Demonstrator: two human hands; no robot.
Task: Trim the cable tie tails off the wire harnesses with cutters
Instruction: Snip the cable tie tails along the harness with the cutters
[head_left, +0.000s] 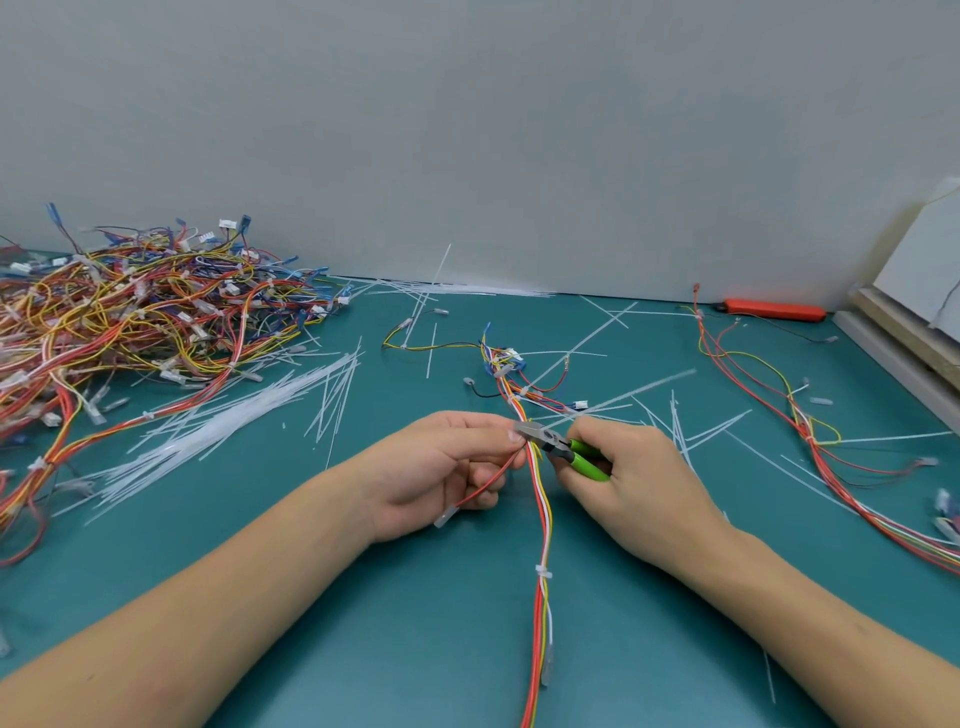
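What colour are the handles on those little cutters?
Bright green, on the cutters gripped by the right hand; the head view shows it.

A single wide-angle head-worn camera looked forward and down, from close above, onto a teal work mat (415, 623) that filled the lower half of the frame. A plain grey wall (467, 130) filled the upper half, its base line visibly bowed by the lens.

Even, soft light falls from overhead; my forearms throw only faint shadows on the green mat (426, 649). No glare anywhere. The wide lens bows the mat's far edge and stretches my arms at the bottom corners. Everything looks slightly soft, the far-left wire pile (135, 317) most.
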